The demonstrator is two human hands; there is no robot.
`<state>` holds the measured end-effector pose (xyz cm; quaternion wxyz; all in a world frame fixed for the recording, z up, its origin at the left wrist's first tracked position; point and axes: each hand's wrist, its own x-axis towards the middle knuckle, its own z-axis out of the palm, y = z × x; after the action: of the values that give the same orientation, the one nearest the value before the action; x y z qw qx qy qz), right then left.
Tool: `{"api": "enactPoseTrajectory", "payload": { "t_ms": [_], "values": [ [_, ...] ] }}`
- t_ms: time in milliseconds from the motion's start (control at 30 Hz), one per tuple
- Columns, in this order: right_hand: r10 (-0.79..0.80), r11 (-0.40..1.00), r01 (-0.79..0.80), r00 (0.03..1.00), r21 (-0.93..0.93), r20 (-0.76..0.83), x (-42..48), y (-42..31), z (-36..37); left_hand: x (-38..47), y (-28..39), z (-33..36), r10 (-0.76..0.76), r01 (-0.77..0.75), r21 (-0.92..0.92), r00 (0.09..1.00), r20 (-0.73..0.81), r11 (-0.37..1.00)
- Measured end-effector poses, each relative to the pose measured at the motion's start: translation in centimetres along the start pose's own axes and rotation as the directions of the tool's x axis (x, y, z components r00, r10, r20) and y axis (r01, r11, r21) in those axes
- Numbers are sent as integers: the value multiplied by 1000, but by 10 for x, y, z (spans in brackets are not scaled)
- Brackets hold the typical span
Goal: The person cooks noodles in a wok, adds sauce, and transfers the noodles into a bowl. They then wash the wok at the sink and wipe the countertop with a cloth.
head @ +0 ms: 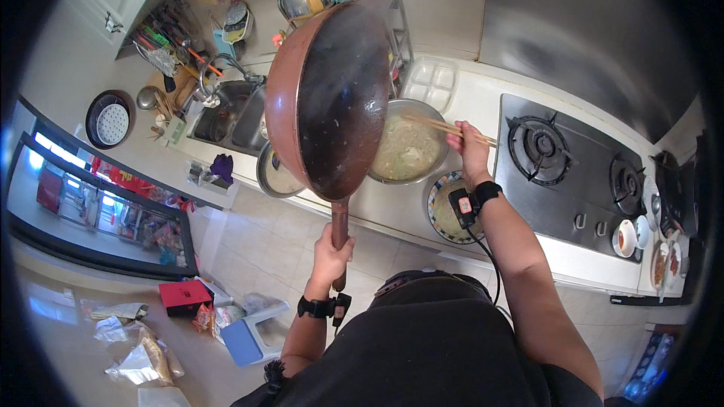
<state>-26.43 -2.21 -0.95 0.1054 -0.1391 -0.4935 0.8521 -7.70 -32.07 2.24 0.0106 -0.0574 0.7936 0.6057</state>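
My left hand (332,257) grips the long handle of a wok (345,102), brown outside and black inside. The wok is held up and tilted on its side, its mouth facing right toward a steel basin (416,172). Pale noodles in broth (408,144) fill much of that basin. With my right hand (470,150) I hold a pair of wooden chopsticks (427,122), their tips over the basin. Below my right wrist stands a checker-rimmed bowl (434,220) with noodles in it, partly covered by the forearm. The wok hides part of the basin's left side.
A two-burner gas stove (571,181) is at the right, with small bowls (624,237) by its edge. Left of the wok are a steel pot (264,175) and a double sink (229,116). A clear divided tray (431,82) lies behind the basin.
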Motion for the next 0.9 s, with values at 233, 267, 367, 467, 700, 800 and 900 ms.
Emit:
{"api": "enactPoseTrajectory", "payload": {
  "t_ms": [233, 267, 367, 467, 700, 800, 900],
  "values": [
    [-284, 949, 287, 958, -128, 44, -21, -6, 23, -8, 0, 8, -25, 22, -107, 999, -27, 994],
    [-301, 947, 306, 952, -101, 62, -26, -6, 27, -10, 1, 12, -30, 25, -118, 999, -39, 993],
    [-342, 935, 355, 913, -20, 220, -35, -6, 44, -17, 3, 20, -37, 34, -61, 998, -56, 998],
    [-277, 950, 307, 913, -56, 299, -38, -5, 56, -31, 7, 34, -41, 31, -111, 995, -90, 993],
    [-280, 942, 317, 924, -113, 259, -27, -11, 9, -53, 9, 59, -79, 61, -163, 991, -105, 985],
    [-349, 772, 517, 831, -369, 434, -24, -9, -12, -61, 9, 68, -86, 55, -222, 988, -131, 973],
    [-154, 586, 608, 733, -536, 663, -23, -3, -17, -67, 11, 70, -93, 52, -297, 988, -126, 953]
  ]
}}
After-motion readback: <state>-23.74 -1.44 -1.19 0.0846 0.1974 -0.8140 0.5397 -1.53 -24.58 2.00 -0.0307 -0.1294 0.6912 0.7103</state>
